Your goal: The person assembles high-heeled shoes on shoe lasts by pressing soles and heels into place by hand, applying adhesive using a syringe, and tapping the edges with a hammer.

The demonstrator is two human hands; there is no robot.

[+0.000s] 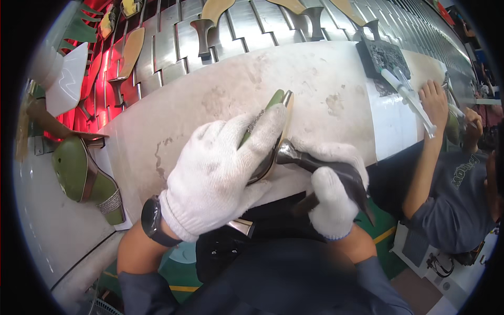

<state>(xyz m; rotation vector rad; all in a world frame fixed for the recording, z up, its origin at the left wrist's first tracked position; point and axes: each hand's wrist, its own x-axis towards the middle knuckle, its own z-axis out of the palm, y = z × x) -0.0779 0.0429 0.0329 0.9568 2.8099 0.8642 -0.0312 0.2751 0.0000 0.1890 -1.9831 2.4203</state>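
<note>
Two gloved hands work over my pale, stained tabletop (pixel 310 68). My left grip (pixel 215 163) wraps a green shoe (pixel 288 113) at centre; my right grip (pixel 333 197) is clasped around a dark metal tool (pixel 352 178) at four o'clock, its head beside the sole. The tabletop's far edge curves along a slatted metal conveyor (pixel 241 31) at twelve, leaving me room from eleven to one. A black block (pixel 386 55) bounds two, a co-worker's hand (pixel 433 102) three, and a block-heeled shoe (pixel 71 168) nine.
</note>
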